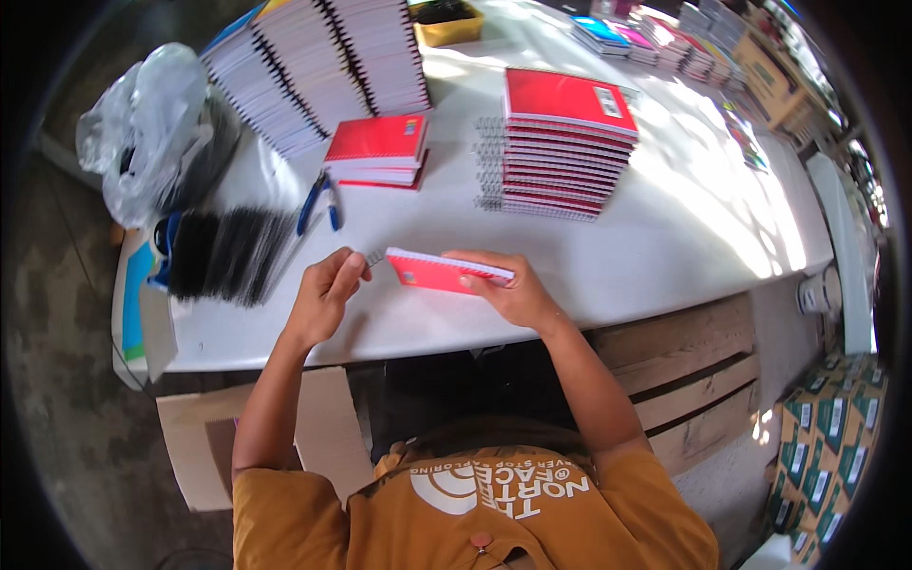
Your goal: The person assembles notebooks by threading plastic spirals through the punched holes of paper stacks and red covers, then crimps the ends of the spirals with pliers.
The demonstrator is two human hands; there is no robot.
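Note:
My right hand [518, 290] grips a red notebook [432, 274] by its right end, thumb on the cover and fingers behind it. The notebook is tilted above the near part of the white table [589, 275]. At its left end a short piece of grey spiral wire [374, 257] sticks out. My left hand [328, 290] is closed, thumb and forefinger pinched on that wire. Beyond my hands lie blue-handled pliers [310, 205] and a blue-and-white pen-like item [332, 211]. Behind these sits a low pile of red notebooks [375, 141].
A tall stack of red spiral notebooks [565, 157] stands at centre right. Many black binding coils [228, 255] lie at left, near a clear plastic bag [152, 133]. Tall piles of spiral-bound books [328, 71] and a yellow container [451, 30] stand at the back. A wooden pallet [684, 366] is below right.

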